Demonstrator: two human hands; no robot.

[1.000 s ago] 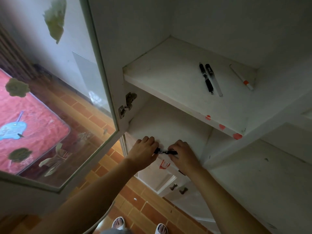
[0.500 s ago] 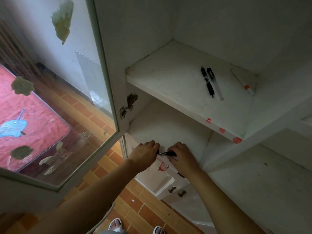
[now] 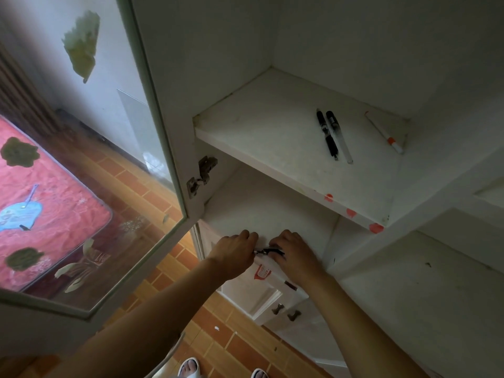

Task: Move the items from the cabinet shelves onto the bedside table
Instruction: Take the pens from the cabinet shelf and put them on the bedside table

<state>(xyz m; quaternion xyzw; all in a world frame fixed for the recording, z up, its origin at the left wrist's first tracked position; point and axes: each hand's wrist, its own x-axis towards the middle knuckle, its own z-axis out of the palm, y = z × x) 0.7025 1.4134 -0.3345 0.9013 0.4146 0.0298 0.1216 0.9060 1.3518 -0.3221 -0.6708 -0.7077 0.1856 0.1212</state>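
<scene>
Pens are what remain on the shelves: a black pen [image 3: 326,137] and a clear-barrelled pen [image 3: 339,140] lie side by side, touching, on the upper shelf [image 3: 261,132], with a white marker with an orange band [image 3: 383,133] apart to their right near the back corner. On the lower shelf [image 3: 270,211], at its near edge, the left hand [image 3: 234,252] and right hand [image 3: 296,256] both curl round the ends of a small black pen-like item [image 3: 268,251], probably steadying it to lift it out together. The glass door [image 3: 81,159] stands open at left. No bedside table is in view.
</scene>
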